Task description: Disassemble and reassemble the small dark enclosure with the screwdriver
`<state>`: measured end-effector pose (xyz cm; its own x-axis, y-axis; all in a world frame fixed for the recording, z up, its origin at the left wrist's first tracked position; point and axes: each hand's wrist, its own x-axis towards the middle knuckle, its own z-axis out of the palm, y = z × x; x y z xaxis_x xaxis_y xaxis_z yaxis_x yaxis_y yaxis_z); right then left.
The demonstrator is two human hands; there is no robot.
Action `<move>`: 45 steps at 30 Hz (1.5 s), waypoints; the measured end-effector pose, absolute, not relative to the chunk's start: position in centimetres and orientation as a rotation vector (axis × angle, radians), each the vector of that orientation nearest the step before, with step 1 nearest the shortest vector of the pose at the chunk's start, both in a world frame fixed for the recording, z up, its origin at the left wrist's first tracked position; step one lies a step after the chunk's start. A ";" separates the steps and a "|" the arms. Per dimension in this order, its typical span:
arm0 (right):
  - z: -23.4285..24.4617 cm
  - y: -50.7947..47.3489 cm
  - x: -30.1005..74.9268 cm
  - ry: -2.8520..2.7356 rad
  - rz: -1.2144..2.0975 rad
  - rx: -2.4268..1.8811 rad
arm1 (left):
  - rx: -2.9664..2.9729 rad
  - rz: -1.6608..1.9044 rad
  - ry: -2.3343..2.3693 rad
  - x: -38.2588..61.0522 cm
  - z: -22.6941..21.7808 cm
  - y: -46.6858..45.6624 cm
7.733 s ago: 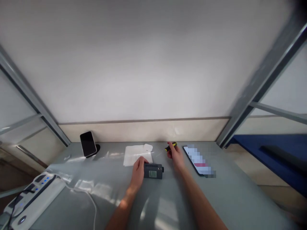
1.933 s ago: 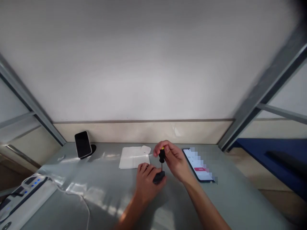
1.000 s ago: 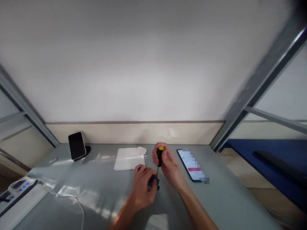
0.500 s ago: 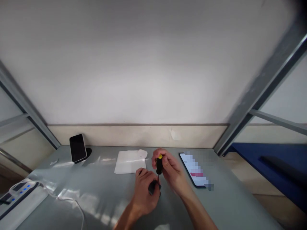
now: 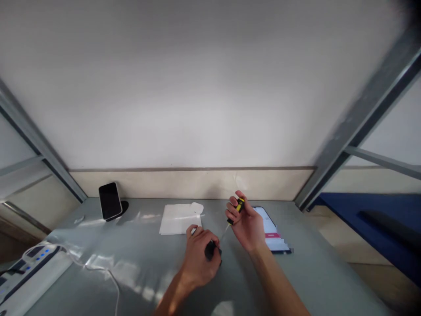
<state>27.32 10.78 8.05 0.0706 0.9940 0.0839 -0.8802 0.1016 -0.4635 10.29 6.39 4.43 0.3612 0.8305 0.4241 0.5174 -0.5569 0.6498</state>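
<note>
In the head view, my right hand (image 5: 248, 226) is closed round a black and yellow screwdriver (image 5: 239, 206), held tilted with its thin shaft slanting down to the left. My left hand (image 5: 202, 254) grips a small black object (image 5: 209, 250) just above the desk; its kind is hard to make out, and the fingers hide much of it. The screwdriver's tip points toward that object, apparently apart from it, though the shaft is faint. Behind my left hand lies a folded white paper (image 5: 179, 219).
A phone with a lit screen (image 5: 271, 235) lies partly behind my right hand. At the back left a dark-screened device (image 5: 110, 201) stands on a black base. A power strip (image 5: 39, 272) with a white cable (image 5: 98, 268) occupies the left of the grey desk (image 5: 144, 250). Metal posts flank it.
My right hand has moved right and slightly up, drawing the screwdriver away from the black object and tilting it from upright. My left hand stays nearly in place.
</note>
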 end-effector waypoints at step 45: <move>-0.8 14.6 28.1 -0.280 1.589 -0.586 | 3.013 0.195 1.180 9.7 6.2 8.7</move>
